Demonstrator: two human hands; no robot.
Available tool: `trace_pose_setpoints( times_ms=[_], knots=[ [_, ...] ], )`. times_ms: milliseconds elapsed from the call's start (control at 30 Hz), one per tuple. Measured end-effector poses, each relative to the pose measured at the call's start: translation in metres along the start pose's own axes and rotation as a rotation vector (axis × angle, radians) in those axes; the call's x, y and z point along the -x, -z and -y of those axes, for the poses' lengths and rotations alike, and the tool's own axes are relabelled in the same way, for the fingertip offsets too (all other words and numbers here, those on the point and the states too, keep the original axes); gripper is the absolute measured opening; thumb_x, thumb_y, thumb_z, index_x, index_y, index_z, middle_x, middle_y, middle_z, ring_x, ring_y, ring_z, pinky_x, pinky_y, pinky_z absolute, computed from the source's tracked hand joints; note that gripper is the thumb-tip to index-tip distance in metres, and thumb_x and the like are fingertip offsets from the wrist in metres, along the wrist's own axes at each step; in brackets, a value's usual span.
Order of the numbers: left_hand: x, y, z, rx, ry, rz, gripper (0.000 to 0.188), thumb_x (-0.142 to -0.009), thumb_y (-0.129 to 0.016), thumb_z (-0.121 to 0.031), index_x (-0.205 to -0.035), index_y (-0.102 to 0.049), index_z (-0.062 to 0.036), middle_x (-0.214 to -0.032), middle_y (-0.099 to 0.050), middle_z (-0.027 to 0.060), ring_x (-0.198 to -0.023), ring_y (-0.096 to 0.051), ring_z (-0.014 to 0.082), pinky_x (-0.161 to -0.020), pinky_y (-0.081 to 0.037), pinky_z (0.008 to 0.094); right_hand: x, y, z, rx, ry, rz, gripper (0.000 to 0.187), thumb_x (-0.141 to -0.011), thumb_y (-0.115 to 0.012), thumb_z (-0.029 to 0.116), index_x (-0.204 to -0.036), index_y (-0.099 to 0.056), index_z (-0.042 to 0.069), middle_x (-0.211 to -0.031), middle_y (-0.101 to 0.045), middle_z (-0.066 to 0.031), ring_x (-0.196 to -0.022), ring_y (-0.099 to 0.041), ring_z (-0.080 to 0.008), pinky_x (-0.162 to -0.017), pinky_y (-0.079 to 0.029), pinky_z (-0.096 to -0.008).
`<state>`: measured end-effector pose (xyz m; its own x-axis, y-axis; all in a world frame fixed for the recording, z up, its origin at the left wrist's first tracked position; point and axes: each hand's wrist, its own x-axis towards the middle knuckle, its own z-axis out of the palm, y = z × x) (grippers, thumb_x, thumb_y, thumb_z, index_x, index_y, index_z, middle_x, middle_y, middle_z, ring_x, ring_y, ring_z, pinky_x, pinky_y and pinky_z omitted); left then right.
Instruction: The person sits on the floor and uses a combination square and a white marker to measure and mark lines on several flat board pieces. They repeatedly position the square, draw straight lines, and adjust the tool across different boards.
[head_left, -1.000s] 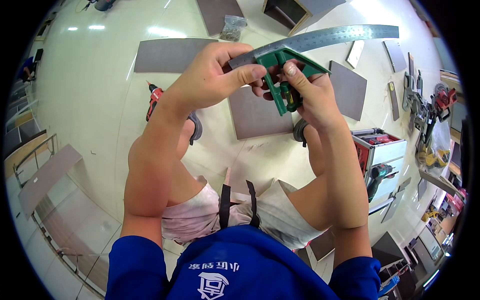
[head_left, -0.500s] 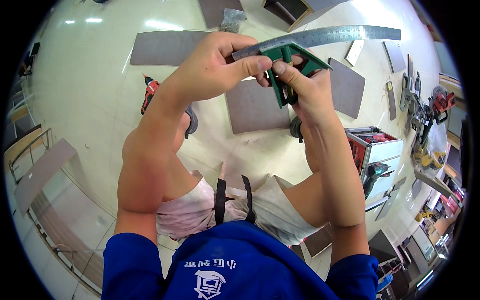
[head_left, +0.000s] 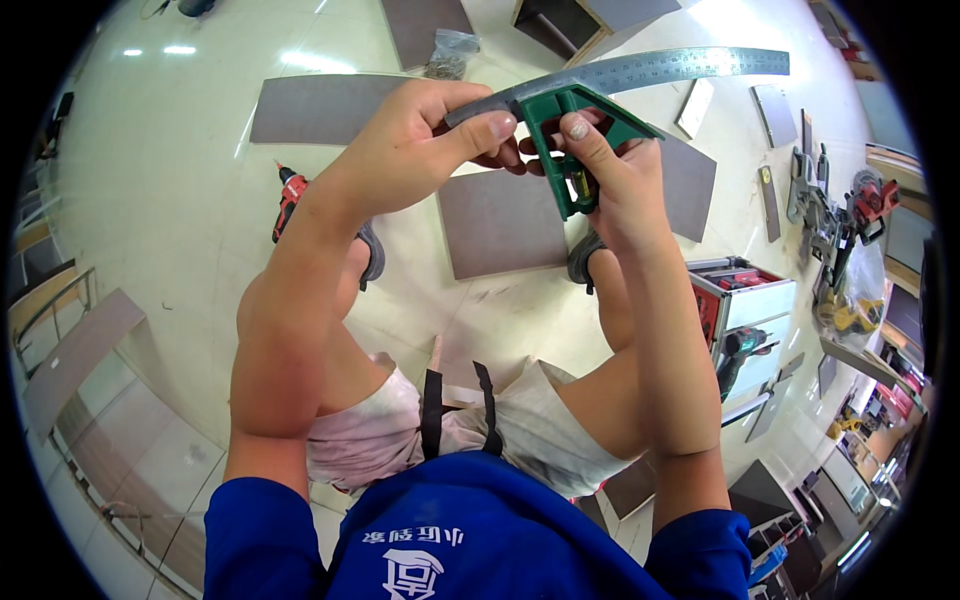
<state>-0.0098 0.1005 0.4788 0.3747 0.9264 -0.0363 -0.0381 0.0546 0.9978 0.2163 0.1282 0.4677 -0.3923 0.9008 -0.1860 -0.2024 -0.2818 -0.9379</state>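
A combination square, made of a green head (head_left: 546, 125) and a long steel rule (head_left: 680, 67), is held up in front of me above the floor. My left hand (head_left: 425, 140) pinches the rule's left end between thumb and fingers. Around the green head is my right hand (head_left: 615, 165), its thumb on the near face and its fingers partly hidden behind. A small yellowish level vial (head_left: 579, 184) shows in the head's lower part. The rule runs through the head and reaches far out to the right.
Grey-brown boards (head_left: 500, 225) lie on the floor between and beyond my feet. A red drill (head_left: 289, 200) lies by my left foot. At right stand a tool case (head_left: 750, 285) with a green drill (head_left: 738, 350), and a red saw (head_left: 873, 200) among other tools.
The rule has slid slightly left through the green head, with my left hand drawing away from the right. My right thumb has shifted on the head. The view has moved a little.
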Motion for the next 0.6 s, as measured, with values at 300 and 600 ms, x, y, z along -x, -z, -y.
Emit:
trace_pose_setpoints(
  times_ms=[300,600],
  knots=[
    [0.001,-0.009,-0.001,0.009,-0.041,-0.099,0.024,-0.103,-0.060,-0.015,-0.116,-0.065,0.0040,-0.094,-0.073,0.0114,-0.091,-0.072,0.0208,-0.085,-0.058,0.0354,-0.003,0.005,0.005,-0.039,0.056,-0.002,0.028,-0.092,-0.077,0.014,-0.109,-0.064,-0.004,-0.099,-0.073,-0.0145,-0.086,-0.074,-0.0240,-0.076,-0.063,-0.0357],
    [-0.001,-0.007,0.001,-0.448,-0.058,-0.184,0.019,-0.091,-0.071,-0.013,-0.104,-0.062,-0.0021,-0.077,-0.069,0.0076,-0.066,-0.063,0.0120,-0.062,-0.049,0.0284,-0.004,-0.001,-0.004,0.035,0.074,-0.005,0.029,-0.092,-0.078,0.015,-0.108,-0.063,-0.004,-0.098,-0.073,-0.0130,-0.084,-0.073,-0.0209,-0.076,-0.061,-0.0333]
  ],
)
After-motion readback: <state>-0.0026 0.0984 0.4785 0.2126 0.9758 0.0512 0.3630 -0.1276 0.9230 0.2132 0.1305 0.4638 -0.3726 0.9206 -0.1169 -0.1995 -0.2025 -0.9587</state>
